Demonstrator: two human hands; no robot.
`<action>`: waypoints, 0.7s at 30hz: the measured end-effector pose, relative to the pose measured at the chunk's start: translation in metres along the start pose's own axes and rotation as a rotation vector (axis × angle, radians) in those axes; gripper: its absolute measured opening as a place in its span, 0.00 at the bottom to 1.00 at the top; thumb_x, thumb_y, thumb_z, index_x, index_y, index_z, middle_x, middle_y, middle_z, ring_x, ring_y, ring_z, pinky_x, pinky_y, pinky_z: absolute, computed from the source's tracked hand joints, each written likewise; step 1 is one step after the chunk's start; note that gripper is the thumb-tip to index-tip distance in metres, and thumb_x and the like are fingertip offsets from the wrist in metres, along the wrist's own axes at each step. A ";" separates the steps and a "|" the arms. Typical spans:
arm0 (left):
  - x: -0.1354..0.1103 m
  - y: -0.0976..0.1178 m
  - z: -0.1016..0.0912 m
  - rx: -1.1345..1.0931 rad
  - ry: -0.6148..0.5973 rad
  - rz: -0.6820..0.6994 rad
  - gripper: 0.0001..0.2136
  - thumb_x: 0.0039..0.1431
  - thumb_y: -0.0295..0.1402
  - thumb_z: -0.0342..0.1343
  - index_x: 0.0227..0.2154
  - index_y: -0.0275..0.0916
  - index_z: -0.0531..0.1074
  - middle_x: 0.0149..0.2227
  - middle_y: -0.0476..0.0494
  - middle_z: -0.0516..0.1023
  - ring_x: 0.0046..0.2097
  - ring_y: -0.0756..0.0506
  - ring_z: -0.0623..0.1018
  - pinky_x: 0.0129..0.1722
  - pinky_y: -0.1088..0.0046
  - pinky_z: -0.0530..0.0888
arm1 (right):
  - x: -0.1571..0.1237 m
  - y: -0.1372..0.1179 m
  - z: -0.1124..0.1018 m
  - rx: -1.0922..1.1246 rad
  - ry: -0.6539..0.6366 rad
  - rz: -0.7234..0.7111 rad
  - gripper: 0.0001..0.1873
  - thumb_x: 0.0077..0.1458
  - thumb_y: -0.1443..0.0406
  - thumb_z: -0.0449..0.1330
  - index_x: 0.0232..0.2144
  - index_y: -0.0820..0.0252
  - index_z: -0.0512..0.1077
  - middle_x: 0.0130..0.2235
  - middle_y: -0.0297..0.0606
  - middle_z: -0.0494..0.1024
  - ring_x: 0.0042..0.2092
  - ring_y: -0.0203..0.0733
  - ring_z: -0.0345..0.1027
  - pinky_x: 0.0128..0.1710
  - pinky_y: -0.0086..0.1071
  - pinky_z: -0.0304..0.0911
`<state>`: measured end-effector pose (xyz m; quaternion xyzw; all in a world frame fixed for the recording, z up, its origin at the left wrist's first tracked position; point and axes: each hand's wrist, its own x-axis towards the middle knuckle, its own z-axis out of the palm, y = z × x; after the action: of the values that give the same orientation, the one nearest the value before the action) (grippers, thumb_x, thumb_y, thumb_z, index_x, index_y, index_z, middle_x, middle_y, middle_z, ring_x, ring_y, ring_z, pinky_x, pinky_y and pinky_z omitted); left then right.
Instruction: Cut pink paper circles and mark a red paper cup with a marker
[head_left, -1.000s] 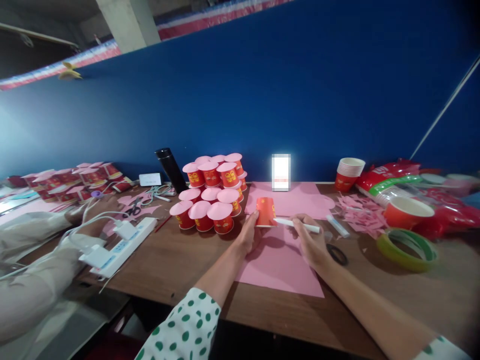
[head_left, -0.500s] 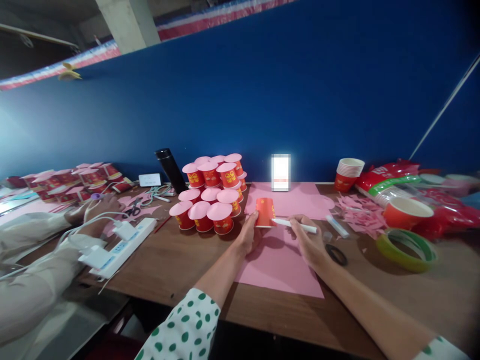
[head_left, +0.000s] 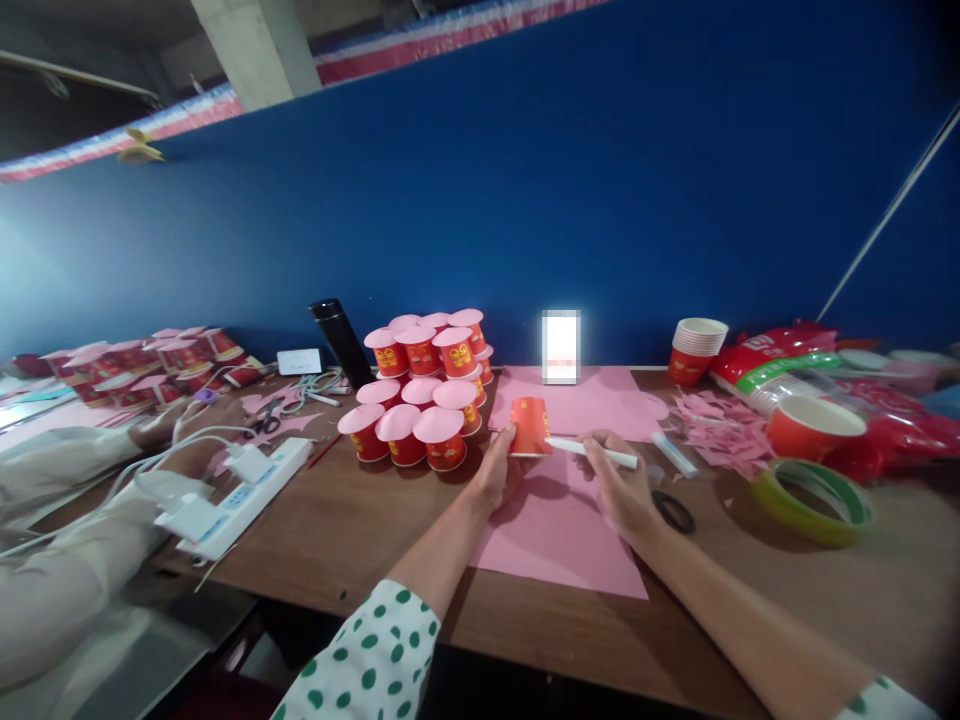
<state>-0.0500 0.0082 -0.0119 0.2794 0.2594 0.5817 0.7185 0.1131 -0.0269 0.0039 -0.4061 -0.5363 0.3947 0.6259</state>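
My left hand (head_left: pixel 496 472) is closed around the left side of a red paper cup (head_left: pixel 531 427) with gold print, held over the pink paper (head_left: pixel 559 530). In my right hand (head_left: pixel 619 485) is a white pen-shaped tool (head_left: pixel 596 452), perhaps a glue pen or marker. Its tip meets the lower right side of the cup, or comes very close. Left of the cup stand several stacked red cups (head_left: pixel 439 440) topped with pink paper discs. A dark ring, maybe a tape roll (head_left: pixel 673 511), lies beside my right wrist.
To the right are pink scraps (head_left: pixel 724 430), a clear tape roll (head_left: pixel 814 503), an orange cup (head_left: pixel 814 425), nested cups (head_left: pixel 697 350) and red plastic packaging (head_left: pixel 780 350). Leftward lie a power strip (head_left: pixel 251 495), a black flask (head_left: pixel 339 340) and a co-worker's hands (head_left: pixel 199 420).
My hands, the cup and the white pen-shaped tool stay almost where they were. The co-worker's hands at the left have shifted slightly.
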 end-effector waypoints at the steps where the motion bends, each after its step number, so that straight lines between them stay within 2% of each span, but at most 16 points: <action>1: 0.000 0.000 0.000 -0.002 0.004 0.000 0.14 0.59 0.39 0.55 0.42 0.34 0.74 0.43 0.37 0.79 0.48 0.41 0.77 0.55 0.59 0.69 | 0.000 0.001 0.000 0.001 0.002 0.000 0.13 0.57 0.55 0.58 0.29 0.59 0.71 0.24 0.33 0.73 0.25 0.33 0.63 0.24 0.26 0.59; 9: 0.002 -0.001 0.001 0.006 0.033 0.005 0.13 0.60 0.39 0.54 0.42 0.35 0.73 0.43 0.38 0.79 0.49 0.40 0.76 0.54 0.57 0.70 | -0.002 0.006 -0.001 -0.047 -0.005 -0.034 0.12 0.58 0.56 0.58 0.35 0.58 0.73 0.25 0.32 0.72 0.25 0.33 0.61 0.22 0.26 0.58; 16: -0.001 0.001 0.005 0.000 0.030 0.006 0.11 0.59 0.37 0.55 0.39 0.36 0.73 0.43 0.38 0.79 0.51 0.40 0.75 0.55 0.55 0.69 | -0.007 -0.005 0.002 -0.133 -0.049 -0.006 0.12 0.56 0.56 0.58 0.35 0.59 0.73 0.22 0.30 0.68 0.21 0.31 0.56 0.18 0.25 0.53; 21: 0.001 0.000 0.002 -0.005 0.046 0.001 0.12 0.58 0.38 0.56 0.39 0.36 0.73 0.44 0.37 0.78 0.50 0.40 0.75 0.55 0.57 0.69 | -0.007 -0.012 0.004 -0.194 -0.039 -0.052 0.11 0.55 0.58 0.58 0.34 0.59 0.73 0.25 0.33 0.71 0.24 0.34 0.60 0.21 0.27 0.57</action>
<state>-0.0483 0.0087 -0.0106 0.2643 0.2742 0.5890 0.7127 0.1095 -0.0380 0.0132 -0.4432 -0.5943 0.3324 0.5830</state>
